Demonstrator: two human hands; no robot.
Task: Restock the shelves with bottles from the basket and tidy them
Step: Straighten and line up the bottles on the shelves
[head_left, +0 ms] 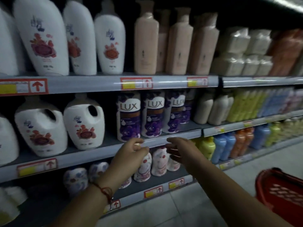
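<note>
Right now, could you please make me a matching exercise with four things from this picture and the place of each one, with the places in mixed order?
Things:
1. Lux bottles
2. pink pump bottles
3. red basket
4. white jugs with handle holes

Places:
A. top shelf, middle
B. on the floor, at the right
C. middle shelf, just above both hands
D. middle shelf, left of the purple bottles

Pairs: 1-C, 2-A, 3-B, 4-D
</note>
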